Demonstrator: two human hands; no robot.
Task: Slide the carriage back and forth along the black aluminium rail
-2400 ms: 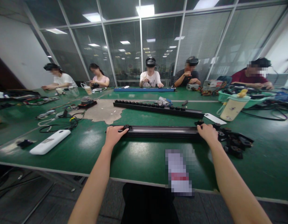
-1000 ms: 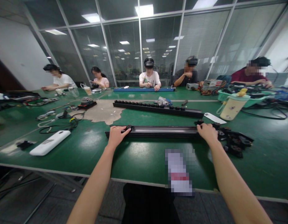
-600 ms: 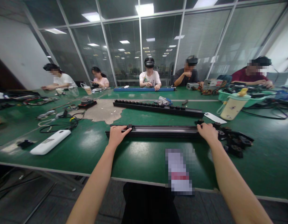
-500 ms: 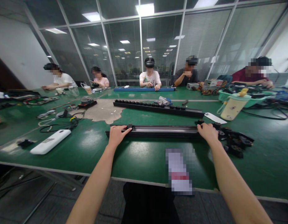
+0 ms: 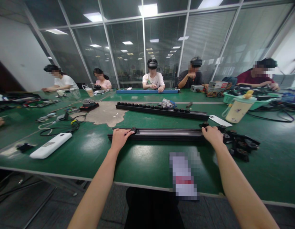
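A long black rail (image 5: 170, 135) with a shiny grey channel lies crosswise on the green table in front of me. My left hand (image 5: 120, 136) is closed around its left part, the thumb stretched along the near side. Beside that thumb a small black block (image 5: 133, 129) sits in the channel. At the other end my right hand (image 5: 213, 135) grips the rail with bent fingers, which partly hide that end. Right of this hand lies a pile of small black blocks (image 5: 243, 146). Behind stands a second black rail (image 5: 161, 111), set with a row of similar blocks.
A white phone-like device (image 5: 52, 145) and cables (image 5: 66, 124) lie at left. A pixelated packet (image 5: 183, 175) rests near the front edge. On the right are a white phone (image 5: 220, 121), a cream tumbler (image 5: 240, 108) and a green basket (image 5: 269, 98). Several people sit opposite.
Both hands and the rail stay in practically the same place. The view shifts very slightly, and more of another person's hand shows at the left edge.
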